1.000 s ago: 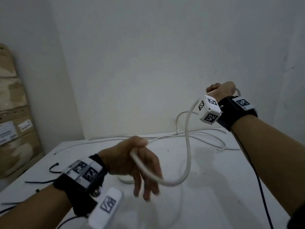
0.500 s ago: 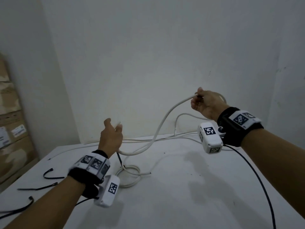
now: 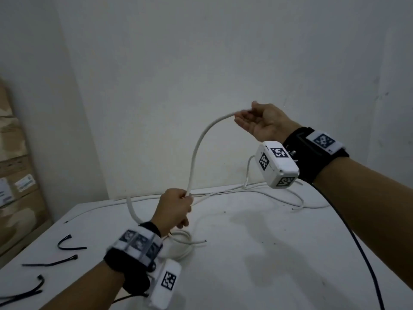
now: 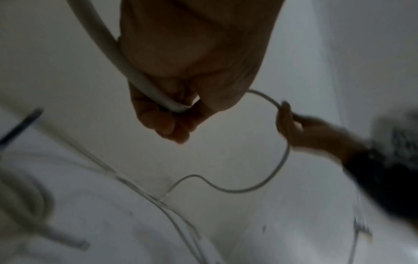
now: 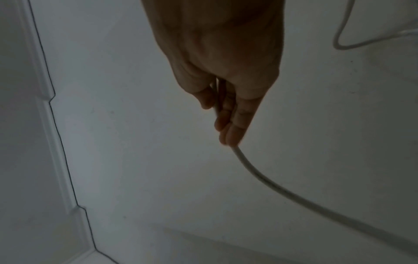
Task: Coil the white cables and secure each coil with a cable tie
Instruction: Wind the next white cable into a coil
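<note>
Ties (image 3: 67, 245) are lying black at my near left on the table (image 3: 257, 265), waiting for the finished coil. Beyond them my left hand (image 3: 175, 209) is curling tight around the white cable (image 3: 196, 153), gathering loops above the small coil (image 3: 178, 245) already lying below, while farther off my right hand (image 3: 259, 121) is guiding the raised arc along nearly straight fingers (image 5: 235, 123), feeding slack from the loose cables by the wall
</note>
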`<state>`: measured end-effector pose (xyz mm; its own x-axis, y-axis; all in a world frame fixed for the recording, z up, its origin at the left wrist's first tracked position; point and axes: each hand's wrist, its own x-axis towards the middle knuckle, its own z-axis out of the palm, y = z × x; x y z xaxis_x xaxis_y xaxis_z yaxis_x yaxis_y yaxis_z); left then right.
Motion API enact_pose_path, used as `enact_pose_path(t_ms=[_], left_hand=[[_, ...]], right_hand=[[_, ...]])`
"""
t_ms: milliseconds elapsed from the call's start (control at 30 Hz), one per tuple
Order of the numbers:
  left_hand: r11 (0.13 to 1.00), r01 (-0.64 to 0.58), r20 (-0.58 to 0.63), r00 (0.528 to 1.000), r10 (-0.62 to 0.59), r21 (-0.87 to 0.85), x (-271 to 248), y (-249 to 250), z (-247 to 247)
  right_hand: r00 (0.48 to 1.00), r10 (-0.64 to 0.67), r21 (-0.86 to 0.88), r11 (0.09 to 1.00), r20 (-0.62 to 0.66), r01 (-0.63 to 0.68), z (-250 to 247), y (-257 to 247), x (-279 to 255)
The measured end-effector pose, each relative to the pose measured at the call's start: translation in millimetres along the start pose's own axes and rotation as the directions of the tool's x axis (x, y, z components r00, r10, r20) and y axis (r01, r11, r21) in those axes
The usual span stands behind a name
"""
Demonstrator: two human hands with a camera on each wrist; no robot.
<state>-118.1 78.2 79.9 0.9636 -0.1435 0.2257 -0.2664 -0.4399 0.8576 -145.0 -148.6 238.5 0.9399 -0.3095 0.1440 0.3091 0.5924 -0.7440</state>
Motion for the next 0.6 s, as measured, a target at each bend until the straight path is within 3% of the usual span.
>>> enact_pose_path(t_ms=[67,133,200,267,367,433,467,500,533,567,600], left_hand=[[0.96,0.139,0.003,0.99,-0.142,-0.241,10,3,-8],[0.9,0.145,-0.008,0.987,-0.163,-0.41,14,8,-15],[0.859,0.119,-0.054,0.984,-0.167,-0.497,18,12,-21],[0.871,0.03,-0.147,0.982,-0.117,-0.49,19,16,-27],[0.883,-0.115,-0.234,0.972,0.006,-0.455,18,20,-31],[0.864,-0.168,-0.252,0.967,0.05,-0.474,18,22,-32],[0.856,-0.188,-0.262,0.963,0.064,-0.482,18,22,-33],[0.852,-0.205,-0.275,0.959,0.075,-0.482,18,22,-33],[0.85,-0.213,-0.285,0.955,0.077,-0.482,18,21,-32],[0.846,-0.213,-0.294,0.953,0.07,-0.489,19,21,-31],[0.837,-0.205,-0.299,0.953,0.052,-0.507,21,22,-30]], right_hand=[[0.998,0.067,-0.167,0.984,0.003,-0.065,-8,3,-5],[0.997,0.056,-0.501,0.862,-0.053,-0.075,-18,6,-14],[0.995,-0.087,-0.776,0.63,-0.055,0.012,-29,11,-22],[0.962,-0.271,-0.934,0.336,0.024,0.118,-37,15,-30],[0.846,-0.516,-0.991,-0.072,0.134,0.113,-45,17,-39],[0.747,-0.613,-0.963,-0.233,0.256,0.139,-51,14,-42],[0.71,-0.624,-0.943,-0.265,0.326,0.199,-56,13,-41],[0.712,-0.588,-0.923,-0.254,0.384,0.289,-60,16,-41],[0.756,-0.494,-0.9,-0.176,0.431,0.398,-61,22,-39],[0.811,-0.362,-0.872,-0.01,0.459,0.489,-59,31,-39],[0.853,-0.221,-0.825,0.23,0.472,0.516,-56,43,-43]])
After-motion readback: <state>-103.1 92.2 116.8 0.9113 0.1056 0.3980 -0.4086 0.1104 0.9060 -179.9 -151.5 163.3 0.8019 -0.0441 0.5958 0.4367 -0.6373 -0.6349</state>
